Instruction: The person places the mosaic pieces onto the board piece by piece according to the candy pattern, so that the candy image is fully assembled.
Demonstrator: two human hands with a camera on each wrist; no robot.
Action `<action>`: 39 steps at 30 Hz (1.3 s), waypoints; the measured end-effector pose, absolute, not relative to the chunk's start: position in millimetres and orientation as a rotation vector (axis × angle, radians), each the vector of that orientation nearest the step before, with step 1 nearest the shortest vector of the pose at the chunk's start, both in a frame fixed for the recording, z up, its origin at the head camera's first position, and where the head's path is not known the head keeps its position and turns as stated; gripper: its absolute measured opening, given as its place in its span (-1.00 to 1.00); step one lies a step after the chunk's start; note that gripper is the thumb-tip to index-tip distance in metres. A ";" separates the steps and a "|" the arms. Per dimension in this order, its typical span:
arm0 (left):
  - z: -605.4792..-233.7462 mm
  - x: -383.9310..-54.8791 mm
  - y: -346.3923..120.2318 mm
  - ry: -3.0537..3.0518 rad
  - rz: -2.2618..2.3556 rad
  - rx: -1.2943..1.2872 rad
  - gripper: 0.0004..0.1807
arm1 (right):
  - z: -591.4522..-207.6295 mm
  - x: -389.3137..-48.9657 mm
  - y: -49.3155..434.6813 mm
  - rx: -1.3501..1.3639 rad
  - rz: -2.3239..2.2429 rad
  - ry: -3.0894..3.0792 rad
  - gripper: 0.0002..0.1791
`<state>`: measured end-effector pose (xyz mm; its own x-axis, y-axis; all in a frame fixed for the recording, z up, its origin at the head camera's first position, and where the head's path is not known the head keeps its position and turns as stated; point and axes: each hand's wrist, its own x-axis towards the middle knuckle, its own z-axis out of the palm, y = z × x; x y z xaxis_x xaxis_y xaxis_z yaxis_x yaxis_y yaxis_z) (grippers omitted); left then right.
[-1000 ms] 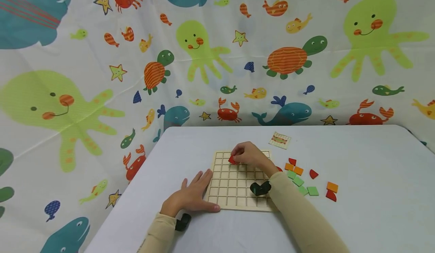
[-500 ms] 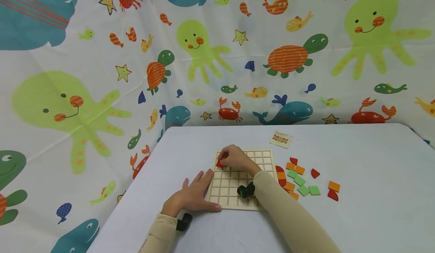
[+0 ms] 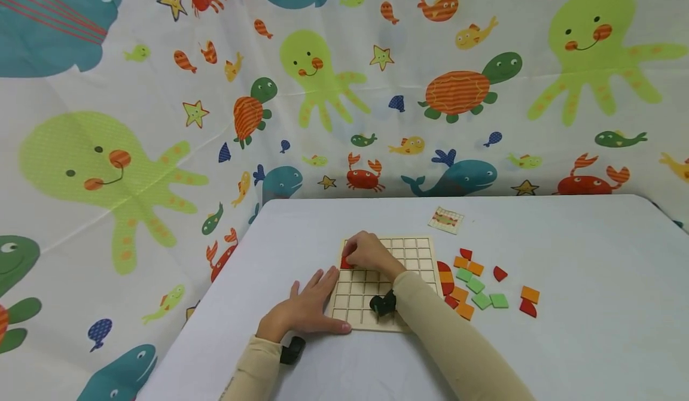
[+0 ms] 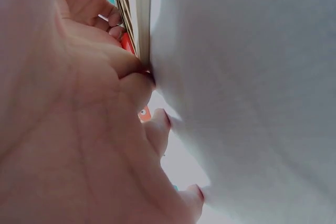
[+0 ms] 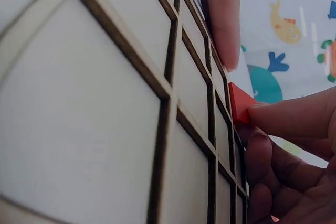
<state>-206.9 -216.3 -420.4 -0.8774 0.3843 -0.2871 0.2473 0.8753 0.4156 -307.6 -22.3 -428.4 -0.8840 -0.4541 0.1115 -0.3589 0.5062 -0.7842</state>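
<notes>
Head view, nearest first: two beige sleeves, the left sleeve (image 3: pixel 249 374) and the right sleeve (image 3: pixel 457 338), reach in over the white counter (image 3: pixel 581 353), each with a small black device at the wrist. The left hand (image 3: pixel 304 312) lies with its fingers spread, thumb along the near left corner of the wooden grid board (image 3: pixel 366 287) and fingertips against its left edge. In the left wrist view, fingers touch that edge and the counter surface.

Further in, the right hand (image 3: pixel 371 252) pinches a red piece (image 3: pixel 345 263) between thumb and finger over the board's far left part; the right wrist view shows the piece tilted at the edge of the grid. I cannot tell whether it sits inside a square.

Just beside the board's right side, a row of red and orange tiles (image 3: pixel 446 278) lies together, near more orange tiles, four green tiles (image 3: pixel 481 300) and some red rounded pieces (image 3: pixel 500 273). A small patterned card (image 3: pixel 446 219) rests beyond the board's far right corner. Behind everything hangs a white cloth (image 3: pixel 344 24) printed with octopuses, turtles, whales, crabs and fish.
</notes>
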 end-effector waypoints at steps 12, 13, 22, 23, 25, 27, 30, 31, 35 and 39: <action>-416.0 -204.7 -211.6 2.686 0.537 0.479 0.36 | -428.0 -299.9 -22.9 -0.697 -1.321 2.696 -0.81; -415.7 -204.7 -211.3 2.688 0.538 0.481 0.36 | -428.0 -299.5 -22.7 -0.702 -1.320 2.697 -0.81; -418.1 -205.0 -211.1 2.670 0.536 0.449 0.38 | -422.5 -292.9 -2.3 -0.738 -1.366 2.636 -0.94; -418.6 -205.0 -211.5 2.667 0.541 0.444 0.38 | -421.6 -291.6 2.8 -0.751 -1.374 2.627 -0.93; -419.5 -204.8 -212.4 2.668 0.549 0.438 0.39 | -420.1 -289.1 13.6 -0.777 -1.370 2.634 -0.88; -419.4 -203.9 -212.9 2.671 0.552 0.430 0.39 | -417.4 -286.0 26.4 -0.791 -1.370 2.640 -0.84; -418.0 -201.6 -212.6 2.686 0.561 0.422 0.36 | -410.4 -281.9 48.9 -0.797 -1.375 2.639 -0.78; -417.4 -201.1 -212.4 2.686 0.564 0.419 0.36 | -407.7 -280.5 56.9 -0.792 -1.378 2.641 -0.77; -416.7 -200.2 -212.7 2.688 0.564 0.413 0.36 | -396.4 -276.4 86.5 -0.763 -1.386 2.657 -0.73; -419.3 -201.2 -213.8 2.689 0.569 0.421 0.36 | -384.5 -275.3 110.8 -0.764 -1.362 2.722 -0.73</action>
